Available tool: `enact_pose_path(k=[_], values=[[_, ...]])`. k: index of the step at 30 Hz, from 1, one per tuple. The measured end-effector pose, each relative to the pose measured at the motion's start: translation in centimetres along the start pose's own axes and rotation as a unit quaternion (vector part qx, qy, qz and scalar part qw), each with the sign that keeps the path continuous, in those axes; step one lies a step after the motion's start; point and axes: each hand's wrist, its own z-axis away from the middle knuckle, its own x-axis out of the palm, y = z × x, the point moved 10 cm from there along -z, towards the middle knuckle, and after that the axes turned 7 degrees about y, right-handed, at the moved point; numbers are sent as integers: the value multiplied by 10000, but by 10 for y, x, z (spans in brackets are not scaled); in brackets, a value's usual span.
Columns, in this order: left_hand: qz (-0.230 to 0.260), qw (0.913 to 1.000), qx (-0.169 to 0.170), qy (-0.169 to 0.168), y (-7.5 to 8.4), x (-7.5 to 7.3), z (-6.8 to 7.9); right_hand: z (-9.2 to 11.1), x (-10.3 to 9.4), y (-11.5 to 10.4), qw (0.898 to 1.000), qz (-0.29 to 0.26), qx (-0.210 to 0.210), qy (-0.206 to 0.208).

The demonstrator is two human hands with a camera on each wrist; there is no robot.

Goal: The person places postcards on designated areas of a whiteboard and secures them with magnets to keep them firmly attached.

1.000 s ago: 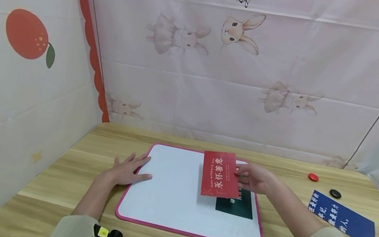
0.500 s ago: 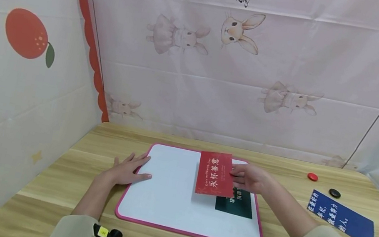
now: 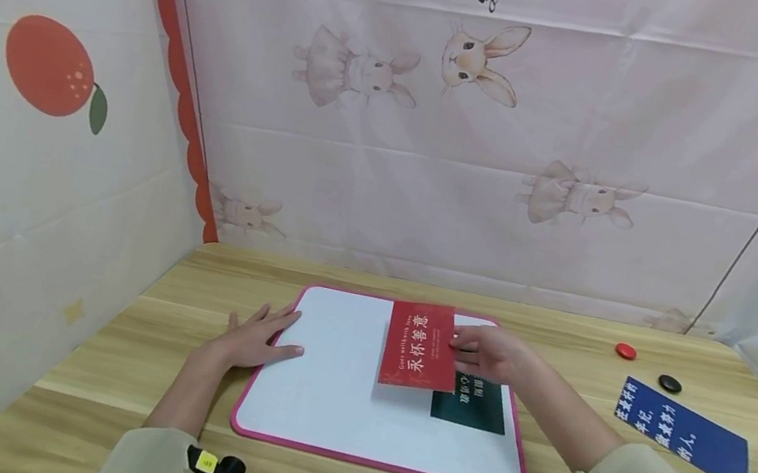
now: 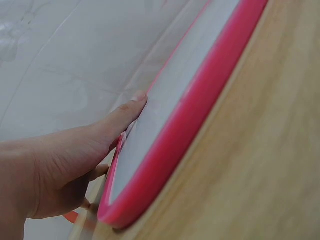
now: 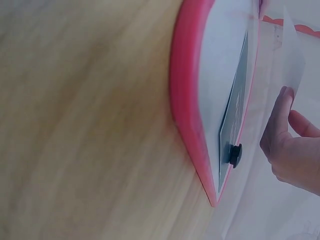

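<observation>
A whiteboard (image 3: 326,405) with a pink frame lies on the wooden table. My left hand (image 3: 252,339) rests spread on its left edge; in the left wrist view the thumb (image 4: 127,112) lies over the white surface. My right hand (image 3: 491,353) pinches a red card (image 3: 422,346) with white lettering by its right edge, held above the board. Below and right of it a dark green card (image 3: 471,405) lies on the board, partly covered. In the right wrist view a black round magnet (image 5: 235,155) sits on the green card (image 5: 233,115).
To the right of the board lie a blue card (image 3: 685,434) with white lettering, a black round magnet (image 3: 669,383) and a red round magnet (image 3: 626,351). Printed curtains (image 3: 368,209) stand behind the table and at its sides.
My right hand has moved left with the red card, uncovering more of the green card. The left hand stays in place on the board's edge.
</observation>
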Motion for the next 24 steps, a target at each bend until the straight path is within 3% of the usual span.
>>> enact_pose_path(k=[24], values=[[-13,10000,9,6,0,-1,0,-7,15,9,9997,81,50,229]])
